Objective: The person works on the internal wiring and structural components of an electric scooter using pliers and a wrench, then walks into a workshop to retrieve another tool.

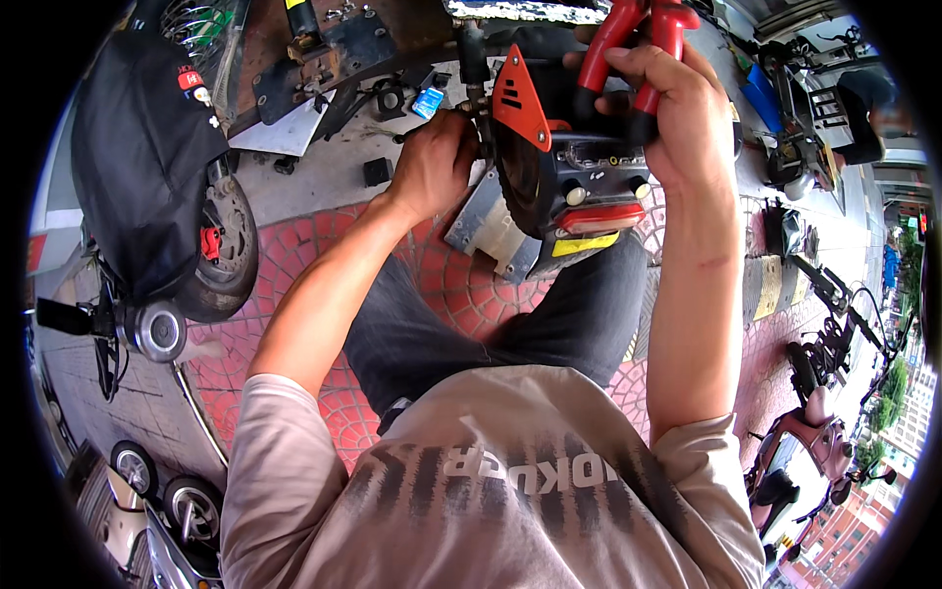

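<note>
My right hand (677, 118) is closed around red tubular parts (601, 54) with black ends, held above the rear of a small vehicle. My left hand (437, 162) has curled fingers beside a black fitting (472, 54) near the wheel (518, 182); whatever its fingertips grip is hidden. Between my hands stands an orange-red triangular bracket (520, 98) with slots, above a red rear light (599, 219) and a yellow strip. A grey metal plate (469, 221) hangs low at the left of the wheel. A blue packet (427, 103) lies just behind my left hand.
A scooter with a black cover (137, 157) stands at the left. A workbench (383, 25) with metal plates and small parts is ahead. Parked two-wheelers (805, 452) line the right and lower left. A person in dark clothing (868, 123) is at the upper right. Red paving (245, 344) lies below.
</note>
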